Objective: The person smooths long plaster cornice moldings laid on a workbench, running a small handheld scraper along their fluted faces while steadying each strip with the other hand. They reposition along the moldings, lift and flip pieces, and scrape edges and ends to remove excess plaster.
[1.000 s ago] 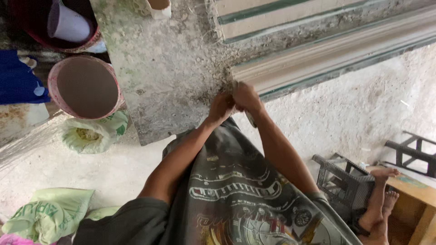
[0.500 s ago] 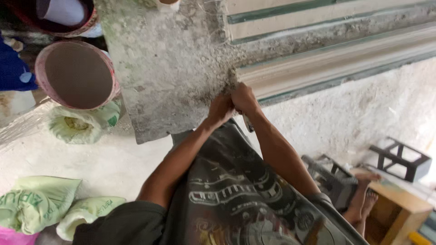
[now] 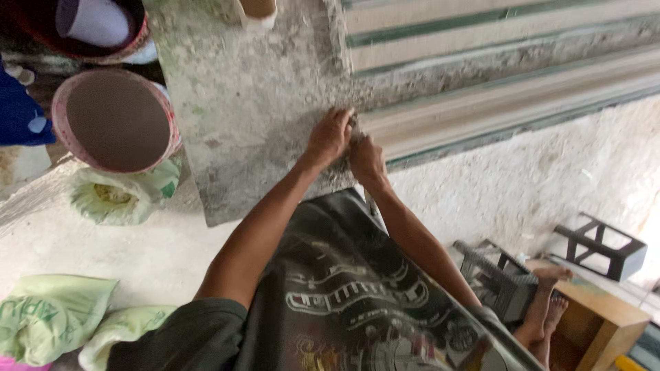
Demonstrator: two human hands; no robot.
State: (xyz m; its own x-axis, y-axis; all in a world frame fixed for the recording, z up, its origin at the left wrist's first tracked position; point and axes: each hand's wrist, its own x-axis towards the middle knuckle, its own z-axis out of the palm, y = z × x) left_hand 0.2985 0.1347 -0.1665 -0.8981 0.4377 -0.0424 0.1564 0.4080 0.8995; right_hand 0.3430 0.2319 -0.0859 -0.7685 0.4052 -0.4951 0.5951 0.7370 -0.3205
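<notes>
My left hand [image 3: 330, 137] and my right hand [image 3: 366, 159] are pressed together, fingers curled, at the edge of a rough grey concrete slab [image 3: 254, 103]. Whatever lies between the fingers is hidden. Both forearms reach up from the bottom of the view. Between them spreads a dark cloth with a pale print [image 3: 350, 302], its top edge just below my hands. To the right of my hands run long pale mouldings with green stripes [image 3: 522, 103].
A pink-rimmed basin [image 3: 113, 120] and a dark red basin holding a white cup [image 3: 96, 24] stand at the upper left. Green bags [image 3: 48, 316] and an open sack [image 3: 113, 199] lie on the floor. A dark stool [image 3: 498, 278], a black frame [image 3: 601, 244], a wooden box [image 3: 605, 323] and bare feet [image 3: 543, 302] are at the right.
The view has shifted, so the slab and basins sit a little lower and nearer. My hands stay together at the slab's edge and have moved slightly apart from the cloth's top.
</notes>
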